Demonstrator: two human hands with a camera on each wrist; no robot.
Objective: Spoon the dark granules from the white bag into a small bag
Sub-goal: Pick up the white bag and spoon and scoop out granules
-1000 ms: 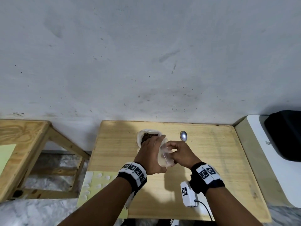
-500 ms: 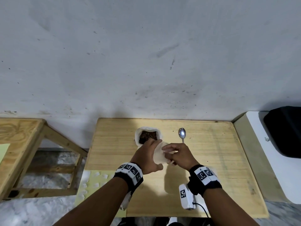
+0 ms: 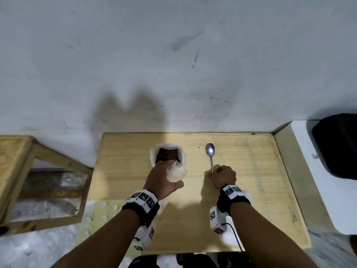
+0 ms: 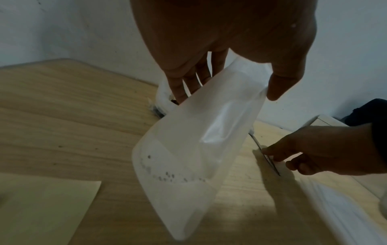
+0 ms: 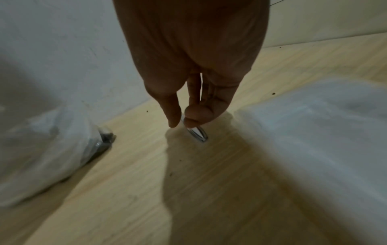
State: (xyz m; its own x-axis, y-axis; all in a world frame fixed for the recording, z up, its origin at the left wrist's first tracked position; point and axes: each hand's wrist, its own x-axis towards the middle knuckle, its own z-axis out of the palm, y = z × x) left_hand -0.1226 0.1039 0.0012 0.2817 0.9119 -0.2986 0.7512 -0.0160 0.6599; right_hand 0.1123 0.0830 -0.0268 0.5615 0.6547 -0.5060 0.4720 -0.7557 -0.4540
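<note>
The white bag (image 3: pixel 153 151) stands open at the table's back, with dark granules (image 3: pixel 167 154) showing inside. Just in front of it my left hand (image 3: pixel 173 174) holds the small translucent bag (image 3: pixel 178 170) off the table, its top pinched between thumb (image 4: pixel 280 82) and fingers (image 4: pixel 182 86). A few dark specks lie in the bottom of the small bag (image 4: pixel 188 149). To the right, a metal spoon (image 3: pixel 210 151) lies on the wood with its bowl toward the wall. My right hand (image 3: pixel 214 170) pinches the end of the spoon's handle (image 5: pixel 196 132).
The wooden table (image 3: pixel 251 190) ends at a grey wall behind. A white ledge (image 3: pixel 318 180) with a black object (image 3: pixel 340 144) adjoins its right side. A pale yellow sheet (image 4: pixel 41 207) lies near the left front. A second wooden table (image 3: pixel 15 151) stands apart to the left.
My right hand has let go of the small bag and moved right to the spoon's handle. The left hand keeps holding the small bag alone.
</note>
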